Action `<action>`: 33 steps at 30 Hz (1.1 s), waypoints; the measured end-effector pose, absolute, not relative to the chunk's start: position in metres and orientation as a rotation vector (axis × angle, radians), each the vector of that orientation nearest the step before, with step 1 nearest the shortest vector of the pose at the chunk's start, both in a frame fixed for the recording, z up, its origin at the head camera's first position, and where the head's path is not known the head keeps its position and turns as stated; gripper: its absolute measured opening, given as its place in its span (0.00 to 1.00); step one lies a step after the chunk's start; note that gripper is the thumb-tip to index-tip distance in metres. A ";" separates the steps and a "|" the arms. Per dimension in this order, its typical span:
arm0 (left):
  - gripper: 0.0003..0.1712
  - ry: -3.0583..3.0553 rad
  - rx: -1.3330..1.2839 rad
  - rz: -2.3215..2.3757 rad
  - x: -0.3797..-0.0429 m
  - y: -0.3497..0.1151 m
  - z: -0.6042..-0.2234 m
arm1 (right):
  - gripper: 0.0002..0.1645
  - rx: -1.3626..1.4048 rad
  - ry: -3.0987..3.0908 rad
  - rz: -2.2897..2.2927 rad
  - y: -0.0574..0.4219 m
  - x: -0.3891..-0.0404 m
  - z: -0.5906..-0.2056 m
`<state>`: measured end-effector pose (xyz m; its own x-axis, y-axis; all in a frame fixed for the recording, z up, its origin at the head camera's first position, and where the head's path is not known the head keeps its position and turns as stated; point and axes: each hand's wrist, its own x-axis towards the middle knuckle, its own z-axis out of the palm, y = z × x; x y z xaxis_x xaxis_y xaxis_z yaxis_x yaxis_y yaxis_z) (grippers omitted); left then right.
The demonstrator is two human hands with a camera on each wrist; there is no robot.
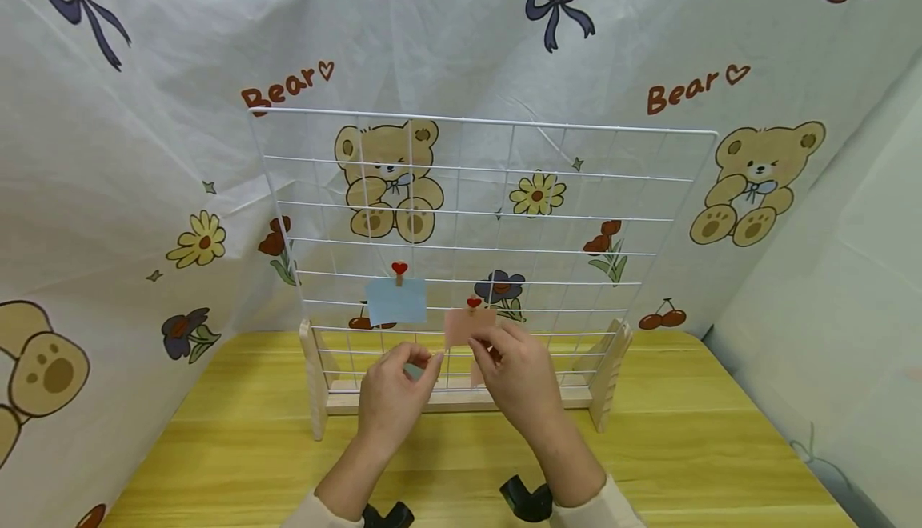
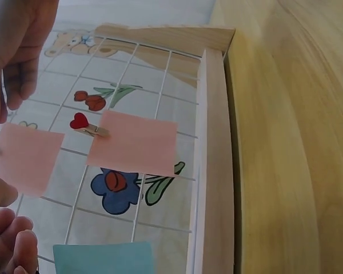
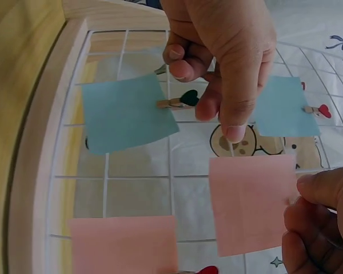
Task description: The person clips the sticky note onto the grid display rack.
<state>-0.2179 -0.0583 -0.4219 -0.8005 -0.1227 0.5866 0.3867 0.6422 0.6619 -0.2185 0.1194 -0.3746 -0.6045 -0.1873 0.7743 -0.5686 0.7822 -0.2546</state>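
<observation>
A square pink note (image 1: 467, 328) hangs from the wire grid by a small wooden clothespin with a red heart (image 1: 473, 302), seen uncovered above my fingers. My left hand (image 1: 391, 400) is just below the note's lower left corner, thumb close to a wire in the right wrist view. My right hand (image 1: 524, 376) overlaps the note's lower right edge, its fingers loosely bent. Nothing shows in either hand. A second pink note (image 2: 134, 142) is clipped lower down, mostly hidden behind my right hand in the head view. On the left hangs a light blue note (image 1: 396, 301); a teal note (image 3: 126, 114) is clipped below it.
The white wire grid (image 1: 461, 168) stands upright in a wooden base (image 1: 461, 404) on a wood-grain table (image 1: 720, 448). Behind it hangs a white cloth (image 1: 461, 56) printed with bears, bows and flowers. Each wrist carries a black mount (image 1: 527, 499).
</observation>
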 end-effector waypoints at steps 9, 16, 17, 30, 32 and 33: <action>0.07 -2.268 -0.216 -1.035 -0.214 -0.062 -0.435 | 0.05 0.528 -2.247 0.657 0.124 -0.213 -0.398; 0.07 -2.324 -0.206 -0.990 -0.207 -0.067 -0.448 | 0.07 0.507 -2.265 0.689 0.129 -0.210 -0.414; 0.07 -2.332 -0.202 -0.993 -0.206 -0.068 -0.449 | 0.09 0.514 -2.261 0.696 0.130 -0.209 -0.417; 0.06 -2.448 -0.160 -1.028 -0.192 -0.078 -0.469 | 0.07 0.396 -2.362 0.688 0.140 -0.199 -0.449; 0.06 -2.452 -0.156 -1.023 -0.190 -0.078 -0.471 | 0.07 0.393 -2.367 0.684 0.142 -0.198 -0.450; 0.06 -2.453 -0.158 -1.017 -0.189 -0.078 -0.473 | 0.07 0.390 -2.369 0.682 0.143 -0.198 -0.451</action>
